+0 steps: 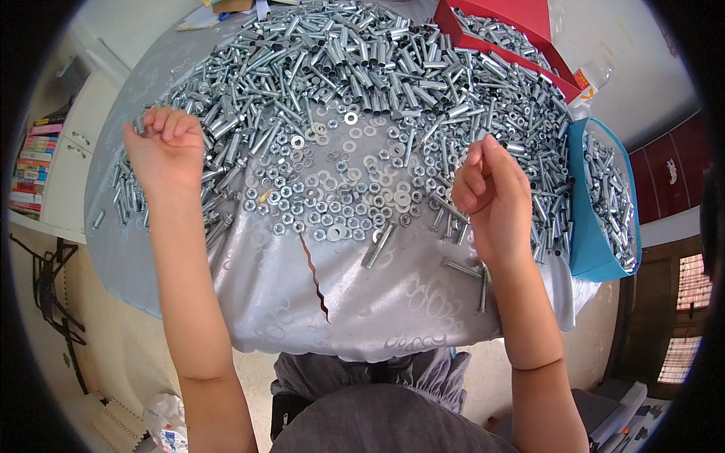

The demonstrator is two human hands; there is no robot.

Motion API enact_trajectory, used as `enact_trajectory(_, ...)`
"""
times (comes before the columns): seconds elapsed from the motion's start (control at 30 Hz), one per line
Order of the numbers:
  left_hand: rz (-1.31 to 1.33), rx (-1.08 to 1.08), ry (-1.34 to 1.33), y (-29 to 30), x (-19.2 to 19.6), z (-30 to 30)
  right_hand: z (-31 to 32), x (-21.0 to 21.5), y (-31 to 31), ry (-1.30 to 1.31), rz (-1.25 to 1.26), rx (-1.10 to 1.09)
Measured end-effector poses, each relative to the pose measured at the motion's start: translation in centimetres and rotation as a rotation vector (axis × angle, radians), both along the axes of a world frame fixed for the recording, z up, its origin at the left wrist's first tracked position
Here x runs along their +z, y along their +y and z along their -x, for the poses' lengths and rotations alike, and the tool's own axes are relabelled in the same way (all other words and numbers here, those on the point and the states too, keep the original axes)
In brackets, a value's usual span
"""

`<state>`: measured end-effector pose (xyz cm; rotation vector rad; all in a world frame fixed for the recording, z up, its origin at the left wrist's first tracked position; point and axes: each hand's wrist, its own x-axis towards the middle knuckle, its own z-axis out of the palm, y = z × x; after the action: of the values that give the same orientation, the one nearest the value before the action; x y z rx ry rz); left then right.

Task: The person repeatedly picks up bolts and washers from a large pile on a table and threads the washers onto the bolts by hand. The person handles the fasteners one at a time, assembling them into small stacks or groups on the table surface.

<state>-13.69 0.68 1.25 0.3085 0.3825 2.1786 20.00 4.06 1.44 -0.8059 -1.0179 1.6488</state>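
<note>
My left hand (168, 147) is raised over the left side of the heap of metal sleeves and bolts (325, 57), its fingers curled in. What lies under those fingers, if anything, is hidden. On the right, my right hand (495, 192) hovers above the heap's edge with fingers folded and thumb near the index finger. Anything inside it cannot be made out. Between the hands spread loose hex nuts (322, 206) and flat washers (402, 198). One bolt (381, 244) lies at the near edge of the nuts. Two more bolts (483, 291) rest beside my right wrist.
A red box (521, 53) full of metal parts stands at the far right. Nearer, a blue bin (581, 226) holds more bolts. The silver tablecloth (393, 302) has a dark wavy tear (314, 279). Books (34, 170) fill a shelf at the left.
</note>
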Motion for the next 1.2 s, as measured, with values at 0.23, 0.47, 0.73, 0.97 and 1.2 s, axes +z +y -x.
enact_trajectory(0.23, 0.092, 0.053, 0.082, 0.4, 0.0, 0.1, 0.0, -0.1, 0.1, -0.009, 0.019, 0.009)
enact_trajectory(0.47, 0.483, 0.114, 0.913, 0.8, -0.1, -8.3, -0.4, 0.0, 0.3, 0.002, 0.025, -0.028)
enact_trajectory(0.73, -0.023, 0.084, 2.153, -1.8, -1.7, -15.2, -4.3, 1.7, 3.3, 0.061, -0.158, -0.26)
enact_trajectory(0.97, 0.034, -0.069, 2.18, -1.9, -1.6, -15.0, -6.8, 2.0, 4.7, 0.19, -0.153, -0.328)
enact_trajectory(1.2, 0.157, -0.105, 2.189, -2.2, -1.9, -15.6, -7.6, 2.0, 5.4, -0.047, -0.198, -0.467)
